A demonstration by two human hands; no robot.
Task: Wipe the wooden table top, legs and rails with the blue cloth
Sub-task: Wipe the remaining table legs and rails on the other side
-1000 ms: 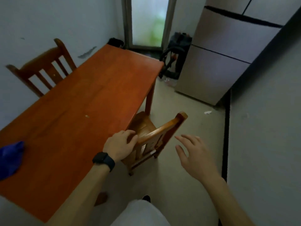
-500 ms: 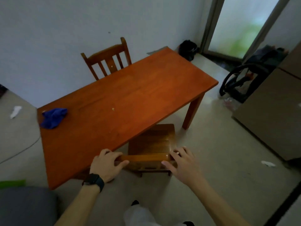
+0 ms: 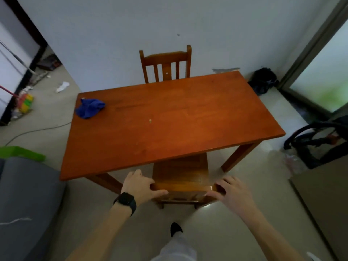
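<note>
Both hands, left hand (image 3: pixel 138 186) and right hand (image 3: pixel 232 194), grip the near chair's (image 3: pixel 180 174) top rail at bottom center; blue cloth (image 3: pixel 90 108) lies on the table (image 3: pixel 169 119), left of frame.

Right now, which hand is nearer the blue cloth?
Left. The left hand grips the near chair back toward the blue cloth; the right hand grips its other end, farther off.

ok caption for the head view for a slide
Left hand and right hand grip the near chair; blue cloth lies on the wooden table.
</note>
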